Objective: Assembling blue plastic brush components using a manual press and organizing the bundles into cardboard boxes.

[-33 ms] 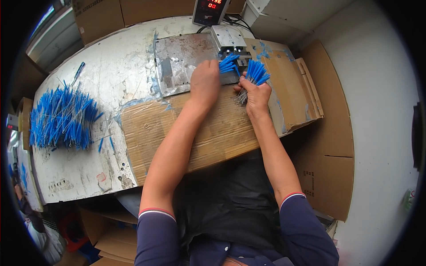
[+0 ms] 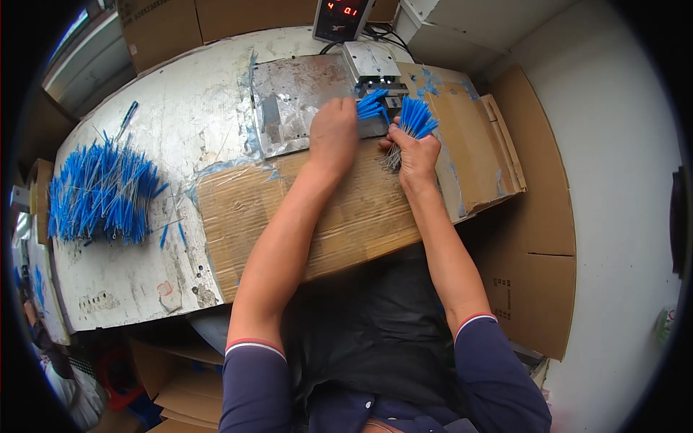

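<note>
A pale, scuffed worktop (image 2: 180, 101) fills the upper left, with a sheet of brown cardboard (image 2: 346, 224) taped over its near edge, likely as a softer pad under the forearms. More flattened cardboard (image 2: 538, 231) lines the wall on the right, and brown boxes (image 2: 166, 29) stand along the far edge. A worn metal plate (image 2: 292, 97) lies flat at the far middle, leading up to a small grey machine (image 2: 369, 61); behind it stands a dark display box (image 2: 341, 18) with red lit digits. On the left, well apart from the hands, a big loose pile of blue-tipped wires (image 2: 101, 191) lies spread out, probably as stock kept within reach.

The left hand (image 2: 333, 133) is curled, pressing a few blue wires (image 2: 372, 105) flat toward the machine's mouth. The right hand (image 2: 413, 151) is closed around a bundle of wires (image 2: 416, 117), blue ends fanned upward, bare ends hanging below the fist, just beside the machine.
</note>
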Motion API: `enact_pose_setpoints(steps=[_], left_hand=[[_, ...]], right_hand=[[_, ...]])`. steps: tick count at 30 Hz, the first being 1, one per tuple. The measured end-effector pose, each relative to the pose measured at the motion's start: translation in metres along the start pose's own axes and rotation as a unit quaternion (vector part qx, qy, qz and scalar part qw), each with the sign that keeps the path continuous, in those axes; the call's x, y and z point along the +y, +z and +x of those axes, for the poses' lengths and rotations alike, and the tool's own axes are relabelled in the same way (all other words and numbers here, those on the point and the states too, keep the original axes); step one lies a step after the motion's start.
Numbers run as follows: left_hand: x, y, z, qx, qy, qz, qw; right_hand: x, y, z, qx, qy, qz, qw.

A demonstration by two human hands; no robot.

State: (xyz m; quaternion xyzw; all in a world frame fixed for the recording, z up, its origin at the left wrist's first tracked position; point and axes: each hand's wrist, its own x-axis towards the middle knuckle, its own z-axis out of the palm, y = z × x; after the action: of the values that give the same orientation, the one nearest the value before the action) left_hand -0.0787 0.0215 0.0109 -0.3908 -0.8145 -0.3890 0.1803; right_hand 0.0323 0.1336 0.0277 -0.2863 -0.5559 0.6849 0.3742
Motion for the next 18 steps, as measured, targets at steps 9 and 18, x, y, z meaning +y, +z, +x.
enact_pose_setpoints(steps=[9, 18], left_hand=[[-0.007, 0.002, 0.002, 0.097, -0.096, -0.017, 0.99], [-0.011, 0.001, 0.002, 0.115, -0.079, -0.02, 0.99]], right_hand=[[0.006, 0.021, 0.002, 0.044, -0.011, -0.002, 0.999], [0.001, 0.031, 0.007, 0.062, 0.0, -0.049, 0.997]])
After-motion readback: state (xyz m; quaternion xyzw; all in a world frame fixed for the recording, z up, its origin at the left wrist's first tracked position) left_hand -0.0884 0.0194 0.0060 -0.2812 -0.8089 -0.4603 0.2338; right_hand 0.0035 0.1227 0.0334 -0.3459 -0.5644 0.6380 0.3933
